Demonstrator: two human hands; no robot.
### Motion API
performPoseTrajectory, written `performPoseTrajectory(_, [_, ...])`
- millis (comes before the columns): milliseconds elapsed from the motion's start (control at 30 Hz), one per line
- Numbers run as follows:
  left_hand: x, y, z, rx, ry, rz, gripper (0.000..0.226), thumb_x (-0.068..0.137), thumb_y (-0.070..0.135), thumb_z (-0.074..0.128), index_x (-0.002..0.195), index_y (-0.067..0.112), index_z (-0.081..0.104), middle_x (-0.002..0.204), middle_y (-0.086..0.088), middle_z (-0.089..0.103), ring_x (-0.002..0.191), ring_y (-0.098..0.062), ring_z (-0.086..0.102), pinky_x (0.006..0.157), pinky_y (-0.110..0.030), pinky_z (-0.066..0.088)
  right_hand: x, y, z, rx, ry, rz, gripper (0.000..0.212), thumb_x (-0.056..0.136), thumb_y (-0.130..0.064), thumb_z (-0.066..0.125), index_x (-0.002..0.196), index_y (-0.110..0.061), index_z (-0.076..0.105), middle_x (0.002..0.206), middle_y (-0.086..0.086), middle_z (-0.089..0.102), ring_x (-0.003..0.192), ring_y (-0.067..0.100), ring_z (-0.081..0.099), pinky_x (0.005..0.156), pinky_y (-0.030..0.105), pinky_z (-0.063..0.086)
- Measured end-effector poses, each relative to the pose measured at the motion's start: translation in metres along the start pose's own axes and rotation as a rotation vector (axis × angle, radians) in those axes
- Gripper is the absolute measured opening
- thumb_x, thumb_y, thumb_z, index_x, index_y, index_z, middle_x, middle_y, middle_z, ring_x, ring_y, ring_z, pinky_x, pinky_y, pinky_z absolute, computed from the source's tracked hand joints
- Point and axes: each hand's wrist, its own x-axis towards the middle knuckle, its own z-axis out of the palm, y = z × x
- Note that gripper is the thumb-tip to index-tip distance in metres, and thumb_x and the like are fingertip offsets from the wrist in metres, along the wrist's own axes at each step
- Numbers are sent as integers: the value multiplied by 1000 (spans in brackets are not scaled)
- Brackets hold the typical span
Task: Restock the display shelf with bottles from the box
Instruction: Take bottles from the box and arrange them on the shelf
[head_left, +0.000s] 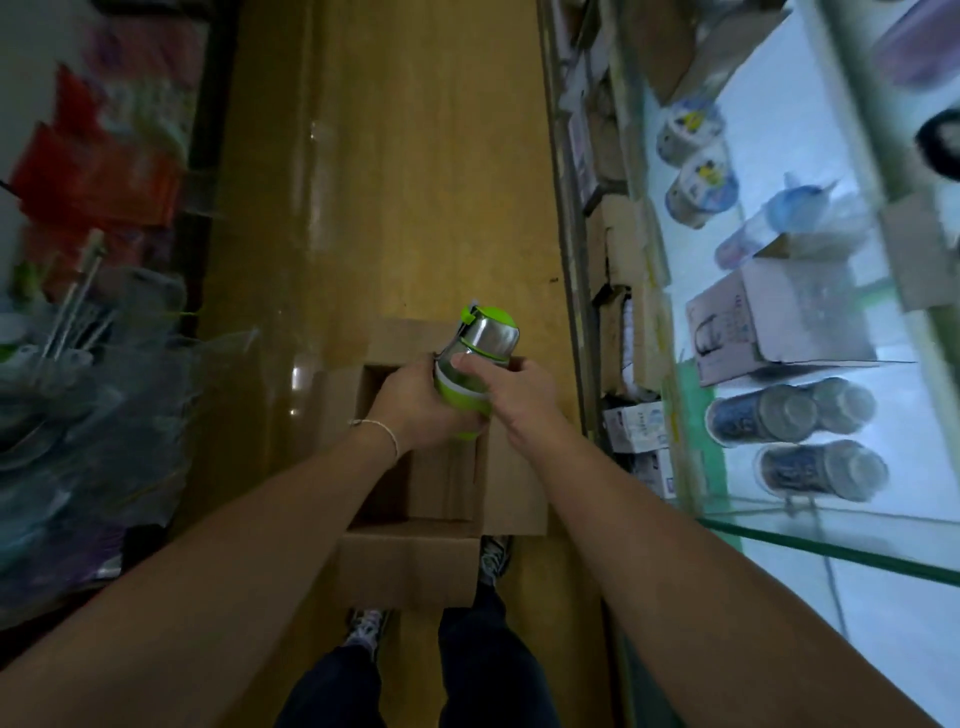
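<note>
The bottle (475, 358) is green and silver, with a clear middle part. It is up in the air, right over the open box (410, 566), and it leans so its green cap points away from the person. Both hands hold it. The left hand (410, 405) is wrapped around the bottom half, with its fingers curled under. The right hand (514, 387) grips the other side, and its thumb lies on the clear part. A thin bracelet (382, 434) sits on the left wrist. The brown box stands on the yellow floor (415, 182), just in front of the person's shoes (493, 556). The display shelf (909, 597) is on the right. Two dark blue bottles (769, 415) are on it, beside a small carton (789, 322).
</note>
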Motion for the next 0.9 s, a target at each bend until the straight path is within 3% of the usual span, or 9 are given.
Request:
performPoseTrajectory(100, [-20,26,-28,-32,-25,151,50,60,27,89,104,32,67,93,12,74,86,0,70,79,-32,59,-39,-32,0,15,43,-75,57,52,-43,91,97,-16,70,90,-3,75,77,10,71,62,29,58])
performPoseTrajectory(133, [-27,33,-37,-16,-17,174,47,60,26,90,101,33,67,90,13,73,83,4,69,76,-28,58,-54,-43,-1,29,65,-104,51,57,-39,91,97,-14,70,87,-4,74,74,8,70,57,25,54])
performPoseTrajectory(233, [-47,60,-60,6,24,227,56,49,43,90,97,37,63,91,13,73,84,-4,70,77,-35,59,-93,-71,-5,44,147,-196,53,56,-41,90,96,-12,71,89,-1,73,74,7,69,50,21,49])
performPoseTrajectory(400, [-96,117,-95,69,40,426,48,58,38,91,86,42,52,78,26,59,71,10,55,55,-11,41,-157,-111,-16,82,296,-348,67,35,-56,86,88,-16,75,87,-1,76,79,15,73,71,43,63])
performPoseTrajectory(467, [-117,139,-105,95,22,522,43,61,34,90,80,45,53,75,26,59,68,9,56,54,-12,42,-183,-123,-24,98,357,-409,62,38,-55,87,86,-18,75,86,-3,76,78,15,73,71,43,63])
performPoseTrajectory(567, [-132,165,-110,56,-24,625,46,61,35,90,94,45,59,85,22,67,77,8,64,58,-11,47,-218,-138,-40,105,421,-460,45,52,-49,90,83,-22,71,86,-5,73,78,13,71,71,38,62])
performPoseTrajectory(700, [-164,205,-106,65,-78,749,54,60,41,89,99,45,52,96,19,66,85,0,64,69,-23,54,-270,-151,-71,128,537,-515,60,43,-61,85,85,-20,73,86,-4,74,78,15,72,72,42,62])
performPoseTrajectory(767, [-180,225,-99,91,-78,811,54,58,45,88,98,41,53,97,14,67,87,-8,66,70,-30,55,-295,-155,-89,137,597,-533,57,44,-60,86,83,-21,72,85,-5,74,77,16,72,72,43,62])
performPoseTrajectory(900, [-215,267,-83,117,-126,924,56,61,43,89,103,33,53,86,20,60,76,5,58,58,-14,45,-349,-162,-128,157,714,-577,46,55,-51,90,84,-20,72,86,-4,74,77,14,71,70,36,62])
